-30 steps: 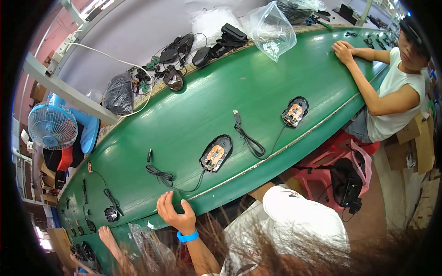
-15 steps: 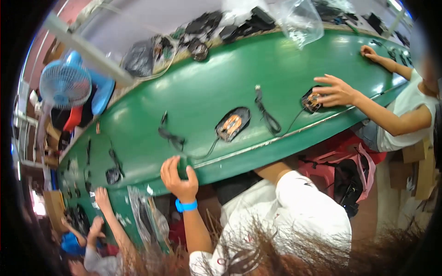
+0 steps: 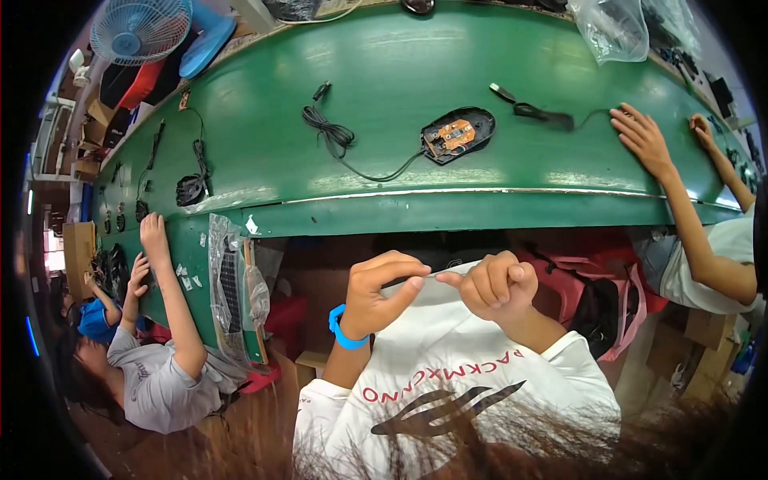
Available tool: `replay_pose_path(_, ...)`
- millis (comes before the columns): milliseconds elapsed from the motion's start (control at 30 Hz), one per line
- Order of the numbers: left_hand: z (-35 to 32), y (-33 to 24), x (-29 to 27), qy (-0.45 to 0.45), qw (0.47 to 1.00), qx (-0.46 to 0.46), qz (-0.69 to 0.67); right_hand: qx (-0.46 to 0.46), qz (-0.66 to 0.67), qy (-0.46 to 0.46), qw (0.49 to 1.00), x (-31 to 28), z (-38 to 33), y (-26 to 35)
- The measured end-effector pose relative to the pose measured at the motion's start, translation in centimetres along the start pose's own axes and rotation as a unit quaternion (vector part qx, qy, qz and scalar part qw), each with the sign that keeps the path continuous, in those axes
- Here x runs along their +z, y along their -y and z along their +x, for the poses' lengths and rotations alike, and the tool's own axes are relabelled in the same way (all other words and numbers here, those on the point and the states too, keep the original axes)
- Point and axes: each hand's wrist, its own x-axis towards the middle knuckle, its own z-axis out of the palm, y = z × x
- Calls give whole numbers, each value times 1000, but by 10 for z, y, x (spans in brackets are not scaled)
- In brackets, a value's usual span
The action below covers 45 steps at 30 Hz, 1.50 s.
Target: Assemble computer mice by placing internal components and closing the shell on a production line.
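In front of my white shirt, below the bench edge, both my hands are raised close together. My left hand [image 3: 382, 292], with a blue wristband [image 3: 346, 329], has its fingers curved and a gap between them and the thumb; nothing shows in it. Opposite it, my right hand [image 3: 498, 290] has most fingers curled in, one finger pointing towards the left fingertips. Whether it holds anything small is hidden. Beyond them on the green bench [image 3: 264, 160] lies an opened black computer mouse [image 3: 483, 124] with an orange circuit board [image 3: 454, 138] and a bundled cable [image 3: 330, 132].
A co-worker's hand [image 3: 644, 144] rests at the right beside another cable [image 3: 544, 117]. At left, another person's hand [image 3: 154, 238] is at the bench edge, near a black mouse part [image 3: 190, 190]. Plastic-wrapped items [image 3: 230, 280] and a blue fan [image 3: 140, 30] are also there.
My left hand has drawn back from the bench edge to my chest. My right hand, unseen before, has come into view beside it. The view has shifted, and the right co-worker's hand has lowered.
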Motion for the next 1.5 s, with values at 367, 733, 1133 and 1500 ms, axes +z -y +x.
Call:
replay_pose_path(367,9,-12,7,10,999,25,22,5,23,-19,1000,-2,-6,1)
replay_pose_path(733,23,-2,16,-14,967,149,207,17,-140,-10,990,11,-5,7)
replay_pose_path(1133,-7,39,-2,-104,990,-10,-97,-47,-88,-44,994,-1,2,12)
replay_pose_path(1500,-11,63,26,-62,912,-68,-400,-34,-61,-46,996,-24,-7,-16)
